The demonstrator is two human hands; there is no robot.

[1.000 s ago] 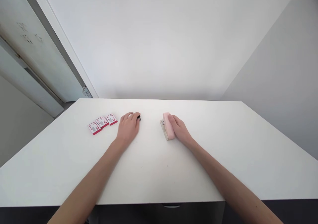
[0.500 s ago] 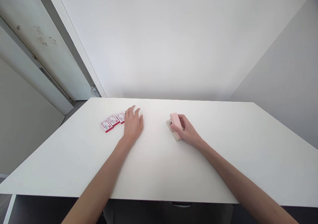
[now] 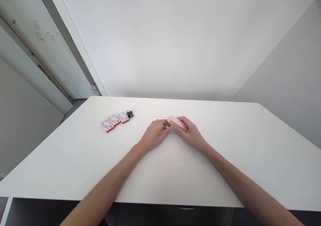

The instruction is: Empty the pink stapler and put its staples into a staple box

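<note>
A pink stapler (image 3: pixel 177 123) with some metal showing at its left end lies at the middle of the table, between both my hands. My right hand (image 3: pixel 190 132) is closed round its right side, thumb in front and fingers behind. Around the stapler's left end curls my left hand (image 3: pixel 154 134), its thumb and fingers closed at the metal part. The stapler's lower half is mostly hidden by my hands.
Three small red-and-white boxes (image 3: pixel 114 120) lie in a slanting row on the white table (image 3: pixel 160 179), left of my hands. Beside them sits a small black object (image 3: pixel 130 114). A white wall (image 3: pixel 170 45) rises behind the table's far edge.
My left hand has moved right, from beside the small boxes to the stapler, uncovering the black object. The stapler has turned in my right hand, its front end now pointing further left.
</note>
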